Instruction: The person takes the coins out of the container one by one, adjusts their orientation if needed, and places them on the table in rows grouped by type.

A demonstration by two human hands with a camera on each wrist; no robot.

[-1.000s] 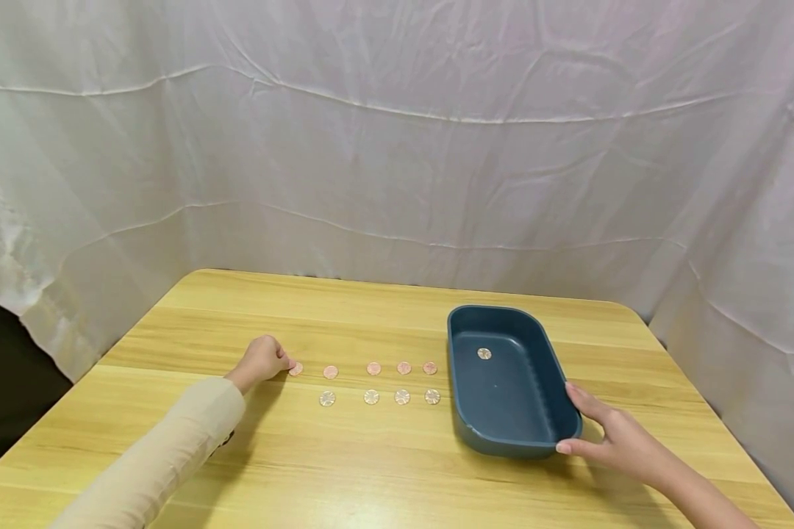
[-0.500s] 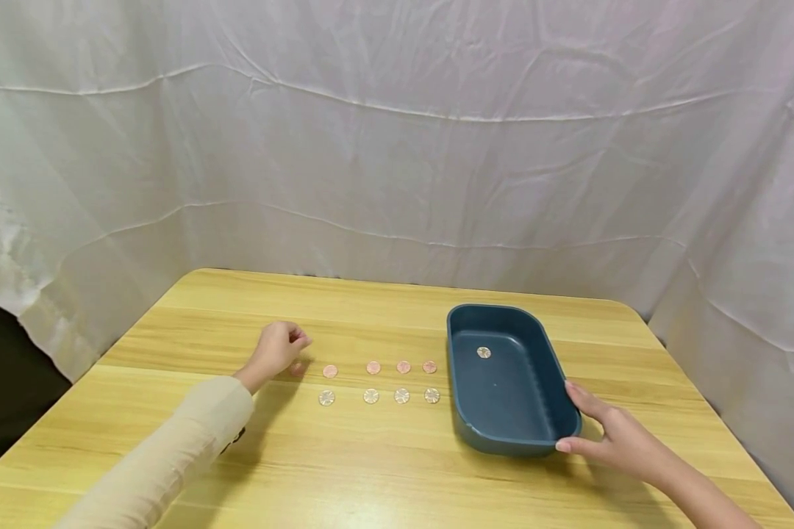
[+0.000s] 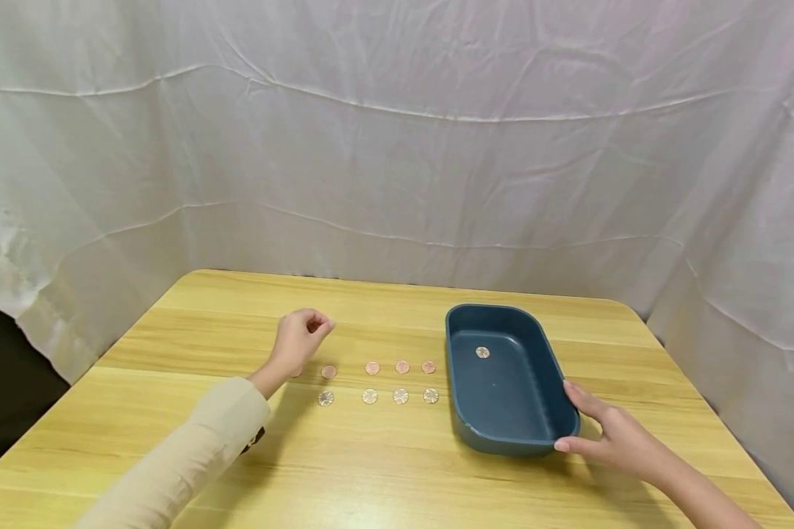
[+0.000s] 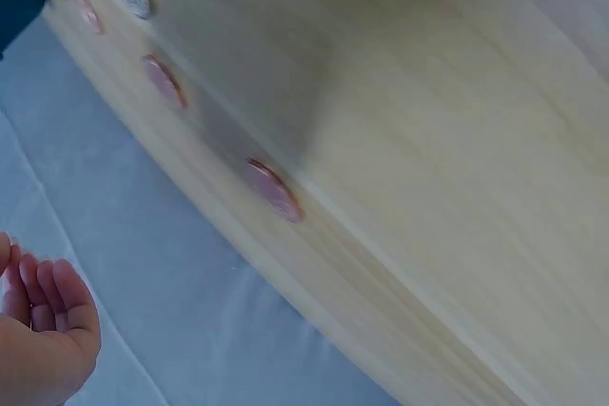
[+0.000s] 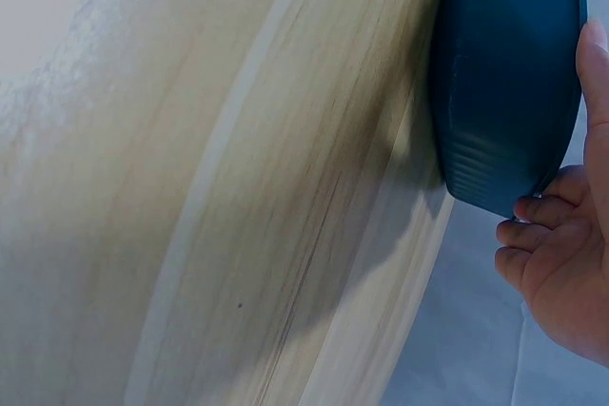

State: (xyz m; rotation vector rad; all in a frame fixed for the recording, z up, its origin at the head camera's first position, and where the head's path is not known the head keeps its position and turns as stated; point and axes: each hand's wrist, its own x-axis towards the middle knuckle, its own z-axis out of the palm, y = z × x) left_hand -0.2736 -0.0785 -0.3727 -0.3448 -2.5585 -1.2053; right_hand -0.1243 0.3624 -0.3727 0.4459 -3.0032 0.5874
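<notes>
My left hand (image 3: 299, 339) hovers over the left end of the coin row, fingers loosely curled and thumb tip near the fingertips. Nothing shows between them. Below it, partly hidden in the head view, lies the leftmost copper-coloured coin (image 4: 274, 191). More copper-coloured coins, such as this one (image 3: 372, 368), continue rightward, with silver-coloured coins (image 3: 400, 396) in a nearer row. At the right, my right hand (image 3: 618, 437) grips the near right corner of a dark blue plastic bin (image 3: 503, 447). A single silver-coloured coin (image 3: 482, 353) lies inside the bin.
The wooden table (image 3: 344, 470) has rounded far corners. Behind it and at both sides hangs a pale grey curtain (image 3: 397, 169). The bin's walls (image 5: 504, 73) rise beside the right ends of both coin rows.
My left hand has let go of the leftmost copper-coloured coin, which stays on the table. It has risen and moved right and away. My right hand and the bin stay in place.
</notes>
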